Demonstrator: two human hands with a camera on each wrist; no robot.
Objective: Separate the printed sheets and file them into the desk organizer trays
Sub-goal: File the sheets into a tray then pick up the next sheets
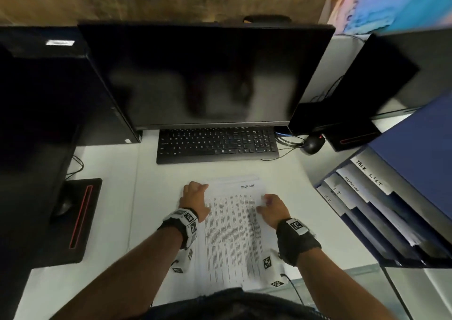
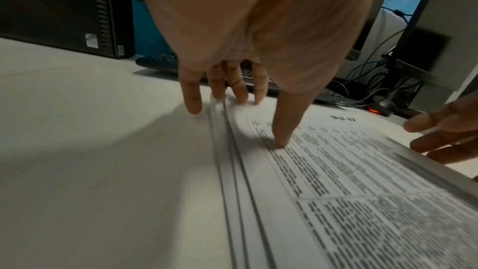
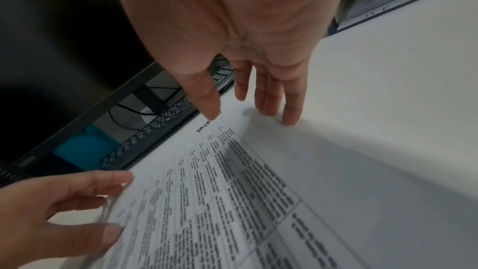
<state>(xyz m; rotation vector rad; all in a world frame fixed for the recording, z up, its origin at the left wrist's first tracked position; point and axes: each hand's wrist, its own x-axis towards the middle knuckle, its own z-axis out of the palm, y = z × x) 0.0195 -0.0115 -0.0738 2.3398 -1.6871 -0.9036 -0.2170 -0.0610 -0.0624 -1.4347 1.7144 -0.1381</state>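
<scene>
A stack of printed sheets (image 1: 232, 231) lies on the white desk in front of me; the top page is headed "TASK LIST" and holds dense tables. My left hand (image 1: 193, 198) rests on the stack's left edge with straight fingers, its thumb (image 2: 283, 130) pressing the top sheet (image 2: 362, 171). My right hand (image 1: 272, 208) touches the right edge of the sheets (image 3: 207, 201), its fingertips (image 3: 289, 114) on the desk beside the paper. A blue desk organizer (image 1: 391, 212) stands at the right, its slanted trays labelled "TASK LIST", "ADMIN", "IT" and "HR".
A black keyboard (image 1: 217, 145) and a dark monitor (image 1: 205, 75) sit just behind the sheets. A computer tower (image 1: 44, 99) stands at the left, a mouse (image 1: 311, 145) and cables at the back right. The desk (image 1: 151, 197) is white.
</scene>
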